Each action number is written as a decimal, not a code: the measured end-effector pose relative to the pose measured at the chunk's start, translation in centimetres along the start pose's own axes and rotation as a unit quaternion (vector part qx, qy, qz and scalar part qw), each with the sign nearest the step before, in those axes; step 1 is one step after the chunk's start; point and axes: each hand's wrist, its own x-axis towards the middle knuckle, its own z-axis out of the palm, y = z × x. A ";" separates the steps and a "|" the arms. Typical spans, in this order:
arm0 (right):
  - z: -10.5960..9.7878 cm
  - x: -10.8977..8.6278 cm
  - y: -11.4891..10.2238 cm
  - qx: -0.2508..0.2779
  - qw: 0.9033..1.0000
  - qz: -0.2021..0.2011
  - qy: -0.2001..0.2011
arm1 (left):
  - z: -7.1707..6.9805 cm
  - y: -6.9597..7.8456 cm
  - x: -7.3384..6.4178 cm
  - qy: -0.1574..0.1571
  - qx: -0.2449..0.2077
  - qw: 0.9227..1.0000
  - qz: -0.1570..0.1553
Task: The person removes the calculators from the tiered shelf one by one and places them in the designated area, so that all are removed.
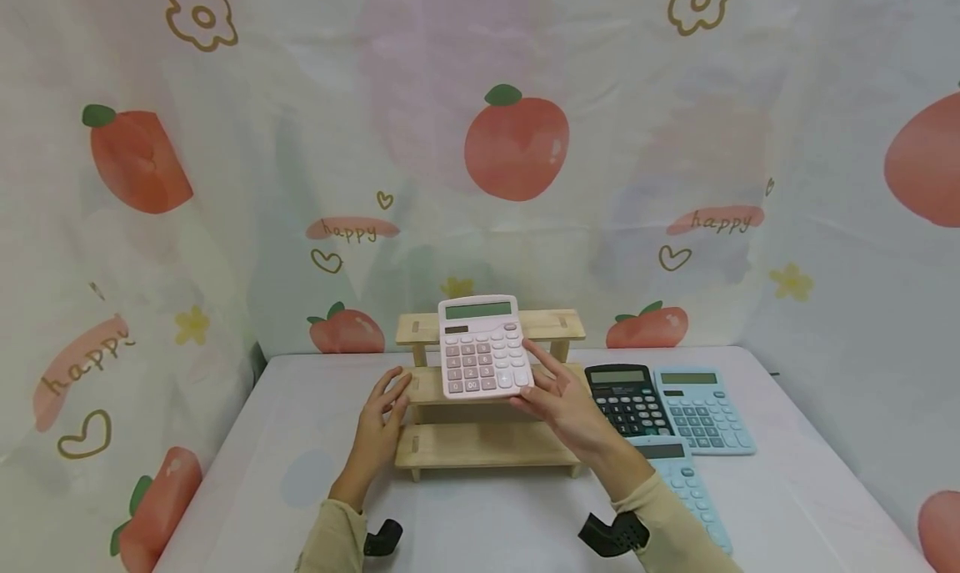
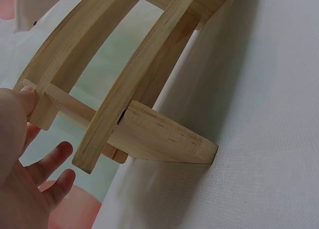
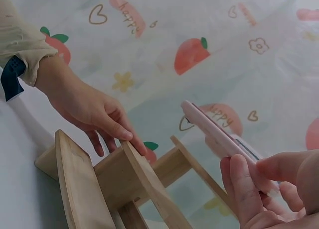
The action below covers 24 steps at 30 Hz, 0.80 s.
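A pink calculator (image 1: 480, 348) is held by its lower right edge in my right hand (image 1: 558, 402), thumb on the front and fingers behind. It tilts up in front of the upper tiers of a three-tier wooden shelf (image 1: 487, 445). In the right wrist view the calculator (image 3: 224, 139) shows edge-on, apart from the shelf boards. My left hand (image 1: 381, 431) touches the left end of the middle board, its thumb (image 2: 27, 97) at the board's end and the other fingers loosely extended beside it.
Right of the shelf lie a black calculator (image 1: 628, 399) and a light blue calculator (image 1: 705, 413). Nearer me is another blue calculator (image 1: 693, 494), partly covered by my right forearm. A white cloth covers the table (image 1: 247, 506); a fruit-print curtain (image 1: 420, 139) hangs behind.
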 end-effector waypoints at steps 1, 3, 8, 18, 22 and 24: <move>-0.1 -0.1 0.0 -0.001 1.000 -0.001 -0.001 | 0.0 0.0 0.0 0.000 0.000 1.000 0.000; -0.3 -0.4 0.0 -0.006 1.000 -0.001 -0.001 | 0.0 0.1 0.0 0.000 0.001 1.000 0.002; -0.7 -1.0 0.0 -0.016 1.000 0.004 -0.003 | 0.0 0.1 0.0 0.002 0.001 1.000 0.007; -1.1 -2.5 -0.3 -0.028 0.999 0.017 0.012 | 0.0 0.2 -0.1 0.004 0.003 1.000 0.014; -1.3 -3.1 -0.3 -0.038 0.999 0.022 0.018 | -0.1 0.2 0.0 0.001 0.001 1.000 0.011; -1.5 -3.3 -0.3 -0.045 0.998 0.026 0.022 | -0.1 0.0 0.0 0.001 0.001 1.000 0.008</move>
